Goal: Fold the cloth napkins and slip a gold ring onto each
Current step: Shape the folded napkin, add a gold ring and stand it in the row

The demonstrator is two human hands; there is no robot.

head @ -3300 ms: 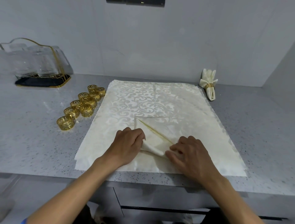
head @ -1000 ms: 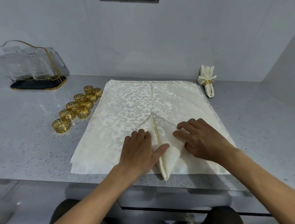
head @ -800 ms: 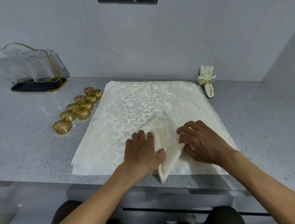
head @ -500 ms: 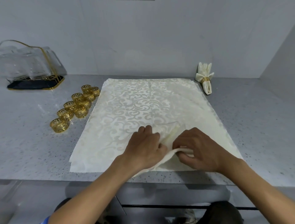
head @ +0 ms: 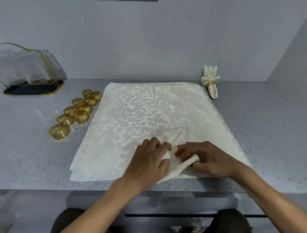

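Folding step in hand. Left hand (head: pixel 149 159) and right hand (head: pixel 206 158), fingers curled, pinch the part-folded napkin (head: pixel 172 159) between them atop the flat napkin stack (head: pixel 132 116). Next: gather it narrow for a gold ring (head: pixel 59 131).

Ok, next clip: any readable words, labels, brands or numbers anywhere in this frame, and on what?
None. The gold openwork rings carry only a key-pattern fretwork, and the cream damask cloth napkins only a scroll pattern. The dark strip at the wall's top edge is cut off and shows no legible text.
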